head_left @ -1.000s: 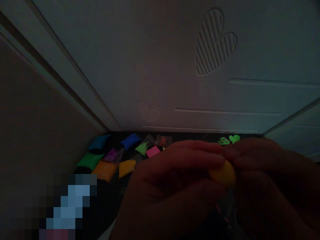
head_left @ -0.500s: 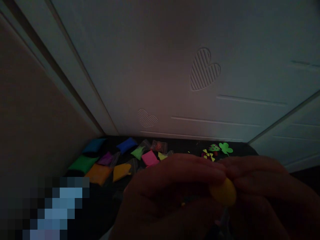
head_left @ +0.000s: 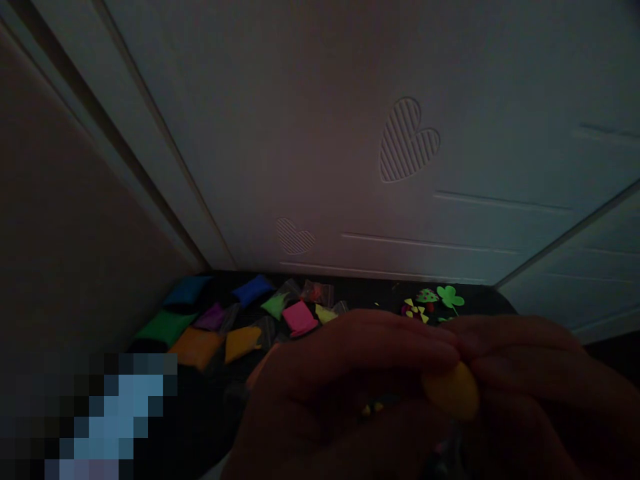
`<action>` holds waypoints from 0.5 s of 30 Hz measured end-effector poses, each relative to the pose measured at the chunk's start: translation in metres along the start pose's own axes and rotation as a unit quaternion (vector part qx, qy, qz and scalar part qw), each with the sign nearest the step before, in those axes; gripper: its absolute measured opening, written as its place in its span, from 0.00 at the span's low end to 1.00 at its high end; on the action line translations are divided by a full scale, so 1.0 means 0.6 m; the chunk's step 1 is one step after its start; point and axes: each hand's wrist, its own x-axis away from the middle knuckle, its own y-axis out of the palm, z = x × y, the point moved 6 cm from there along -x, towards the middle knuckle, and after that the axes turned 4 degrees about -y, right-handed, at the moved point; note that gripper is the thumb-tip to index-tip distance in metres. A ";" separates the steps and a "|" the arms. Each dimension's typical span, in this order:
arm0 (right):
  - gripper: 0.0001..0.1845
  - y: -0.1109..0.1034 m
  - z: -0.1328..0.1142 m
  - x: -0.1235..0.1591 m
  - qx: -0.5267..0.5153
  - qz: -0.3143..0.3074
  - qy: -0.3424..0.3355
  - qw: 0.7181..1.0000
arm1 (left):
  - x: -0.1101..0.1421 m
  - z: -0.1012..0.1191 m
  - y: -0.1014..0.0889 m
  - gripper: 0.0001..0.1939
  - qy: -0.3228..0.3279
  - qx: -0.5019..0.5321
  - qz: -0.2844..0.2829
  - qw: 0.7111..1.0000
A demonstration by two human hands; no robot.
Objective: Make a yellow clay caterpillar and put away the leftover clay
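Observation:
A rounded, flattened piece of yellow clay (head_left: 453, 392) sits between my two hands, low and right of the middle. My left hand (head_left: 350, 373) is closed, its fingertips pressing the clay from the left and top. From the other side, my right hand (head_left: 545, 367) pinches its right edge, with fingertips touching those of the left. Both hands are dark, and the thumbs are hard to make out. Beneath the fingers, small yellow bits (head_left: 373, 408) show through the gap.
Packets of coloured clay lie on the black table (head_left: 365, 287), among them blue (head_left: 253, 290), green (head_left: 165, 327), orange (head_left: 197, 347) and pink (head_left: 300, 318). A green clover shape (head_left: 451, 296) and a spotted piece (head_left: 427, 295) lie farther right. A white panel with hearts (head_left: 409, 140) rises behind.
Both hands and the yellow clay have shifted slightly right and down. The clay appears a little turned, and more of the yellow bits show below the fingers.

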 end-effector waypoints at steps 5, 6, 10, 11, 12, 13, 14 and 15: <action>0.07 -0.004 -0.002 -0.003 0.004 -0.013 -0.015 1.000 | 0.000 0.007 0.002 0.12 0.022 0.035 -0.003 0.999; 0.07 -0.004 -0.003 -0.004 0.008 -0.023 -0.017 1.000 | 0.000 0.008 0.004 0.12 0.024 0.037 -0.007 0.999; 0.08 -0.003 -0.003 -0.006 0.014 -0.043 -0.003 0.999 | -0.003 0.016 0.008 0.12 0.037 0.057 0.015 0.998; 0.08 -0.003 -0.003 -0.007 0.012 -0.038 -0.002 0.999 | -0.004 0.019 0.010 0.12 0.043 0.060 0.015 0.997; 0.08 -0.004 -0.004 -0.007 0.009 -0.036 -0.005 0.999 | -0.005 0.021 0.012 0.12 0.046 0.060 0.012 0.997; 0.08 -0.003 -0.005 -0.006 0.010 -0.034 -0.011 0.999 | -0.006 0.022 0.016 0.13 0.046 0.055 0.001 0.997; 0.08 -0.003 -0.006 -0.006 0.013 -0.034 -0.017 0.999 | -0.007 0.022 0.023 0.14 0.042 0.047 -0.029 0.998; 0.09 -0.003 -0.006 -0.005 0.018 -0.036 -0.022 0.999 | -0.007 0.022 0.022 0.13 0.039 0.049 -0.019 0.998</action>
